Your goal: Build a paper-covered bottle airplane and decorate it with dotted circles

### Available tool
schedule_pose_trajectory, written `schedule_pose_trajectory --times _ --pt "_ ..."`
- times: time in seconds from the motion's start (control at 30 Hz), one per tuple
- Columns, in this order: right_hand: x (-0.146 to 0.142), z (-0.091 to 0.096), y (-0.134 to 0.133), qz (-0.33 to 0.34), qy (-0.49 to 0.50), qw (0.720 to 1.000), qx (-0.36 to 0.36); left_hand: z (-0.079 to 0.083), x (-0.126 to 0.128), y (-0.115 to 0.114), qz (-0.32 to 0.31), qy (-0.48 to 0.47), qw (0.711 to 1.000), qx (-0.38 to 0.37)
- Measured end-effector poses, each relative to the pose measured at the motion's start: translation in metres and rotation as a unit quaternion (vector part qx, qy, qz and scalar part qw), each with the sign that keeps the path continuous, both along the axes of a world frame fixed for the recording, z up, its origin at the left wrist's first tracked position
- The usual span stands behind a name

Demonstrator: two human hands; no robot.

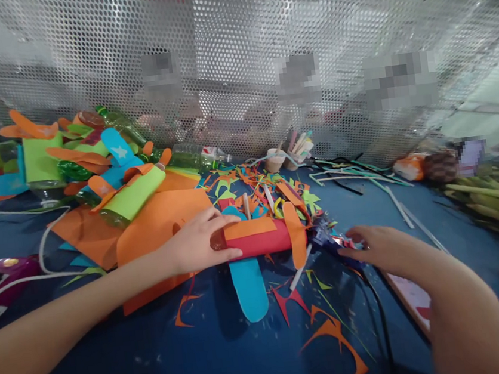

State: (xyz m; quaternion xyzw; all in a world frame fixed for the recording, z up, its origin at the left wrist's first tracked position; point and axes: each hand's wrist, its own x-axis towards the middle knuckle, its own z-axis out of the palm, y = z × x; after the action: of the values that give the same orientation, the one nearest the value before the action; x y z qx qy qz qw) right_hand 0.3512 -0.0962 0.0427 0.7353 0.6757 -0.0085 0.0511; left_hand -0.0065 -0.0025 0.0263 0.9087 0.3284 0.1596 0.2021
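A paper-covered bottle plane (260, 240) lies across the table in front of me, with a red body, an orange strip on top, blue wings and an orange cross-piece at its right end. My left hand (208, 237) is closed round its left end, thumb below and fingers above. On the right, the thumb and fingers of my right hand (368, 245) pinch the rear of a dark blue glue gun (322, 236). Its black cord trails toward the front edge. The gun's tip is partly lost among scraps beside the plane.
Several other bottle planes (135, 194) are heaped at the left on orange sheets (158, 221). Paper scraps (339, 339) are scattered about. Cups of pens (299, 148) stand before a perforated metal screen (234, 50). A purple device (12, 280) with a white cord lies left; plant stalks (498, 200) lie right.
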Motion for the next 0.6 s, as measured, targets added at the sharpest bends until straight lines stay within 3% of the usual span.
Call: schedule_pose_trajectory --times 0.1,0.23,0.43,0.6 --pt "0.000 -0.006 0.005 0.029 0.011 0.999 -0.013 0.002 0.000 -0.003 0.028 0.001 1.000 0.009" --pt "-0.007 -0.004 0.007 0.000 0.016 0.998 0.056 0.000 -0.002 -0.005 0.069 0.015 0.996 0.047" --pt "0.001 -0.013 0.005 0.017 -0.002 0.998 -0.052 -0.001 -0.004 -0.002 0.067 0.051 0.996 0.035" --pt "-0.005 -0.012 0.006 -0.007 -0.021 1.000 -0.022 0.001 -0.005 -0.001 0.036 0.040 0.998 0.025"
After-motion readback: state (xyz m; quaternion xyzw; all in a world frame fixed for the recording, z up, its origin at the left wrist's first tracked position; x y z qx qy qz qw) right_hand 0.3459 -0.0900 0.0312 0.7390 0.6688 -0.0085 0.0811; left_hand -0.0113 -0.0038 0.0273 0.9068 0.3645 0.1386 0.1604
